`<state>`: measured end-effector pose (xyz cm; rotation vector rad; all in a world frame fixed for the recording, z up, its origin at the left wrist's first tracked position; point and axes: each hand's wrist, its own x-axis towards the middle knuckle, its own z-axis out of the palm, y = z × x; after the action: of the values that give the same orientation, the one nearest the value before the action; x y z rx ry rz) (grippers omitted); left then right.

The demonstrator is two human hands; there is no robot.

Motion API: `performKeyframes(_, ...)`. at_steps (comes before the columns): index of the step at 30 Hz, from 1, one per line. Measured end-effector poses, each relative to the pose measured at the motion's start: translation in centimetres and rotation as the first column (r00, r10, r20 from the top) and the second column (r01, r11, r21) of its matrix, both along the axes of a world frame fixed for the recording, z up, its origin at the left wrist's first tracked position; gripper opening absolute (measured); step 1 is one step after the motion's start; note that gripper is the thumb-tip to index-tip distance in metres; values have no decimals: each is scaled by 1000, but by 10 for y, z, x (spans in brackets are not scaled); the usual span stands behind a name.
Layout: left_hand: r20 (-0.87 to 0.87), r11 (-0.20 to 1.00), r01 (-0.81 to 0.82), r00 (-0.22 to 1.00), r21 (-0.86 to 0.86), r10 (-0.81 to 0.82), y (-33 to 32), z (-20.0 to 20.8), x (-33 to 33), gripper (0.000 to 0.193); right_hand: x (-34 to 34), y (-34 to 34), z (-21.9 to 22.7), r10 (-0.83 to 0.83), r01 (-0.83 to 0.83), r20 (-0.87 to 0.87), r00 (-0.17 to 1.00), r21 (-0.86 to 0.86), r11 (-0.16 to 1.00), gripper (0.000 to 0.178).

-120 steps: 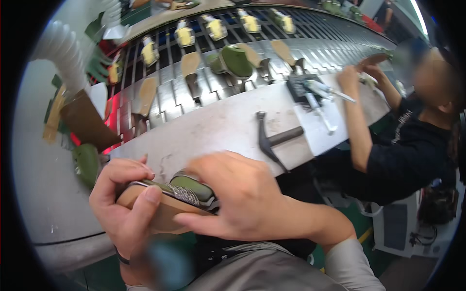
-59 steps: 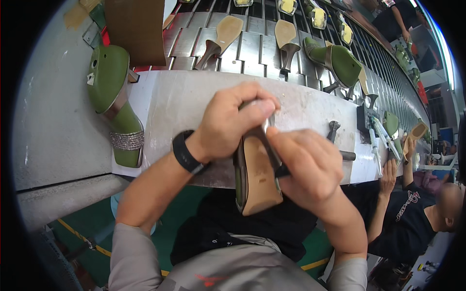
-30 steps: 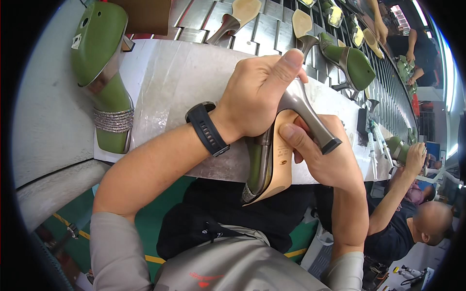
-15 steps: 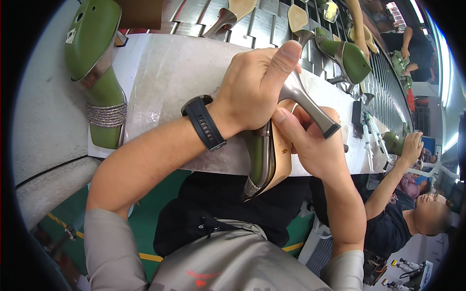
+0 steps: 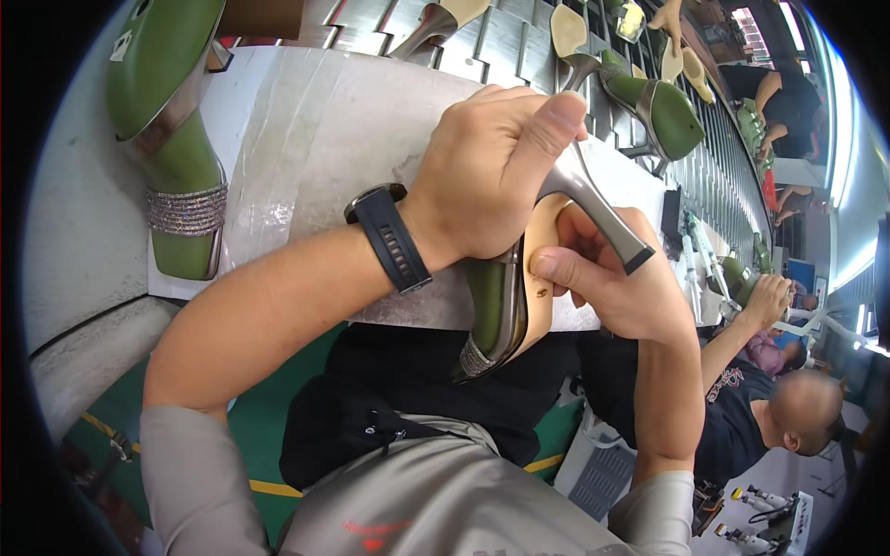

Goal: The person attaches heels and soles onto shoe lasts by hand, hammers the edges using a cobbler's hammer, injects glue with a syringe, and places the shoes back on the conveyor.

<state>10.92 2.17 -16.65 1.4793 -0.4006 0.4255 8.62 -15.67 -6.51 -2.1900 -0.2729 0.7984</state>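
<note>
We grip green heeled shoe [image 5: 505, 310] w/ left hand [image 5: 487, 176], right hand [image 5: 616, 278] pinching sole, just off bench edge [image 5: 306, 139]; another green shoe [image 5: 171, 111] far left.

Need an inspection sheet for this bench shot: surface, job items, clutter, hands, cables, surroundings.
Surface: pale worktop, bare where visible, slatted metal conveyor behind it.
Job's things: green high-heeled shoe held sole-up over the bench edge, tan sole and silver heel showing.
Clutter: second green shoe with glittery strap lying at far left; hand tools on the right end.
Hands: left hand, with a black wristband, closed in a grip around the heel base; right hand pressing fingers on the sole.
Cables: nothing seen.
Surroundings: more shoes and soles on the conveyor; a co-worker seated to the right.
</note>
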Motion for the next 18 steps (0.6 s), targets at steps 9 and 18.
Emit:
performKeyframes(9,-1,999,-38,999,25,38,0,-1,2,59,-6,4,-12,-114,113,12,993,61,992,39)
performKeyframes(18,-85,1000,-7,996,-27,5,-1,0,0,69,-13,14,-52,-413,341,196,890,316,885,36)
